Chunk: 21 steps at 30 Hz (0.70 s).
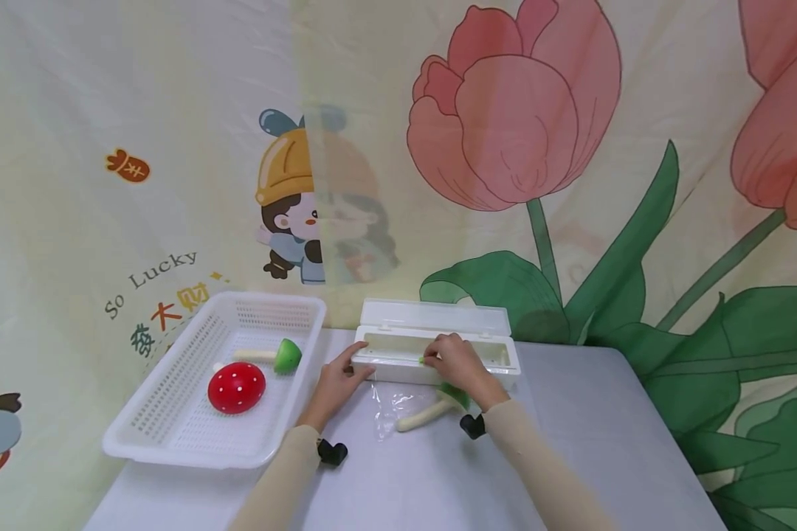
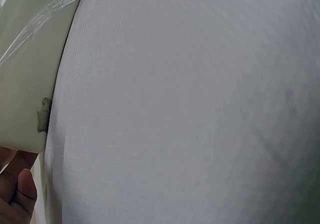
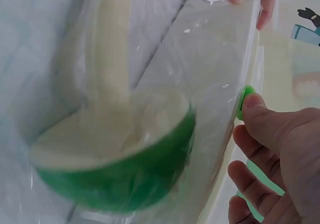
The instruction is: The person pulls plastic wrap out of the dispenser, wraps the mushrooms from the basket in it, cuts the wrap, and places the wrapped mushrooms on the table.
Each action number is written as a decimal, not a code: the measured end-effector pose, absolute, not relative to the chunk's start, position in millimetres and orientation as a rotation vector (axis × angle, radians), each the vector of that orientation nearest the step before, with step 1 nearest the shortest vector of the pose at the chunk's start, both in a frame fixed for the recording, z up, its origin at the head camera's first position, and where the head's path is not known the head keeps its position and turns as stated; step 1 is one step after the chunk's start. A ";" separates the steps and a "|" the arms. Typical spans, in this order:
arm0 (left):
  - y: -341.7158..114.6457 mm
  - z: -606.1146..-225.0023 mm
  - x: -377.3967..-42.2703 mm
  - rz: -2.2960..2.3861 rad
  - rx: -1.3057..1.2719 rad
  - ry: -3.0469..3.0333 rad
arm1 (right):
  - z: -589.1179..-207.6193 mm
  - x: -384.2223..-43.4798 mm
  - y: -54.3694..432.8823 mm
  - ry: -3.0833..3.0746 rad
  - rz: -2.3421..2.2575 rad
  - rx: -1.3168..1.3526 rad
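A long white cling film dispenser (image 1: 398, 373) stands near the table's back edge, its clear lid (image 1: 435, 316) tipped back. My left hand (image 1: 337, 377) grips its left end, thumb in front and fingers behind. With thumb and forefinger my right hand (image 1: 461, 363) pinches a small green slide cutter (image 3: 243, 104) on the dispenser's front edge. Clear film (image 1: 398, 404) hangs from that edge onto the table. A toy mushroom with a pale stem (image 1: 425, 418) and green cap (image 3: 150, 176) lies in front, seen through film in the right wrist view; the right hand partly hides it from above.
To the left is a white perforated basket (image 1: 122, 441) with a red, white-dotted mushroom (image 1: 236, 387) and another green-capped mushroom (image 1: 288, 356). A white cloth covers the table (image 1: 584, 442). A printed curtain (image 1: 345, 44) with tulips hangs right behind it.
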<state>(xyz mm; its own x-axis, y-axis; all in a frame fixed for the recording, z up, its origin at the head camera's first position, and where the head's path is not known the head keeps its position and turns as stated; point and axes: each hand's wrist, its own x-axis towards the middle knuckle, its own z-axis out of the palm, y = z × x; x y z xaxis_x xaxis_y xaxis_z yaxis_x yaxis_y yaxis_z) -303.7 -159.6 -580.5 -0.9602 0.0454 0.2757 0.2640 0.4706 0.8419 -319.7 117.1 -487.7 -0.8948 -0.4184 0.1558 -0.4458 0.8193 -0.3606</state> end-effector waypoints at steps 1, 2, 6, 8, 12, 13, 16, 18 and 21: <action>-158.9 -580.9 -303.8 -1.493 -0.268 -2.503 | -487.6 -319.3 122.4 -2.930 0.597 0.691; -158.3 -581.2 -303.8 -1.495 -0.271 -2.499 | -487.0 -318.4 128.0 -2.931 0.588 0.689; -157.5 -581.8 -303.4 -1.503 -0.263 -2.494 | -484.3 -313.9 156.1 -2.940 0.543 0.649; -158.2 -581.3 -302.7 -1.505 -0.258 -2.493 | -483.8 -311.3 174.1 -2.927 0.514 0.633; -160.8 -580.9 -301.4 -1.503 -0.263 -2.491 | -485.9 -306.5 213.0 -2.875 0.475 0.618; -161.5 -580.5 -301.2 -1.506 -0.266 -2.489 | -487.1 -305.9 222.0 -2.859 0.464 0.612; -162.3 -580.4 -301.5 -1.514 -0.273 -2.488 | -489.3 -304.0 245.0 -2.844 0.468 0.569; -161.7 -580.6 -302.2 -1.518 -0.267 -2.489 | -490.5 -303.0 256.7 -2.844 0.478 0.526; -159.3 -581.3 -303.4 -1.510 -0.266 -2.498 | -492.2 -300.8 269.5 -2.856 0.519 0.466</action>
<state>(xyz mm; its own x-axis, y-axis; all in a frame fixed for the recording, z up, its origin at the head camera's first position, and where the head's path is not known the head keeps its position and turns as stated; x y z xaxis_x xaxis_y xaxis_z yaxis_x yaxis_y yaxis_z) -303.4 -159.3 -581.3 -0.9617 0.0453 0.2703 0.2604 0.4589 0.8494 -300.8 269.5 -492.2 -0.9301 -0.2695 0.2497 -0.3401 0.8885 -0.3081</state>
